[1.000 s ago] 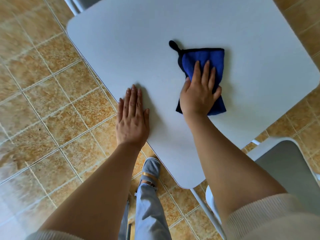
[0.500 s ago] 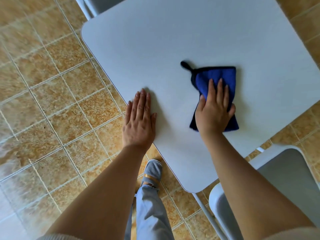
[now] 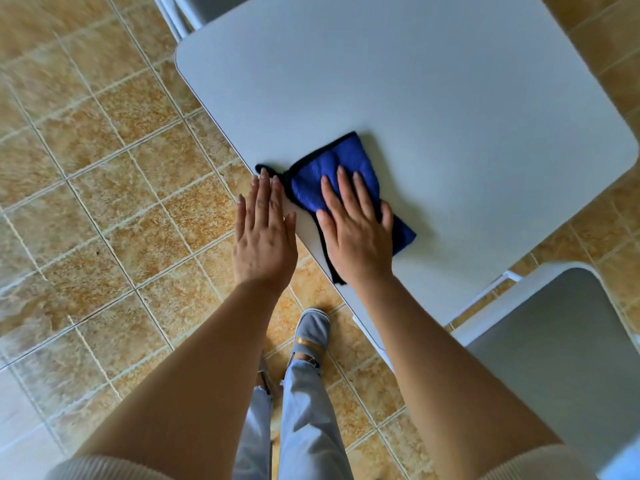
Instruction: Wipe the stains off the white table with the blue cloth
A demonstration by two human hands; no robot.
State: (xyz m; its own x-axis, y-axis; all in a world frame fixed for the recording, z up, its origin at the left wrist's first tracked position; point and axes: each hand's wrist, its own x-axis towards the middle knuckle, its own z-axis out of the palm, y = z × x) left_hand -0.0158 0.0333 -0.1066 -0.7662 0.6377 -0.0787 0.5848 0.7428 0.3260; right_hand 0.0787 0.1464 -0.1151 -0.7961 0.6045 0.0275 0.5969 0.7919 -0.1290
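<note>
Pressing your right hand [image 3: 358, 233] flat on the cloth [image 3: 332, 174] at the table [image 3: 450, 116] edge, left hand [image 3: 263, 233] open, holding nothing; soft, bunches easily, so keep your palm spread mid-cloth

Looks like a home dining spot or small café corner. Floor [image 3: 114, 188] is glossy tan stone-look tiles with pale grout lines; a plain white square table [image 3: 433, 98] with rounded corners stands on it, thin white metal legs. A grey-seated chair [image 3: 568, 358] with a white frame is tucked at one side, and part of another chair [image 3: 194, 8] shows at the far edge.
</note>
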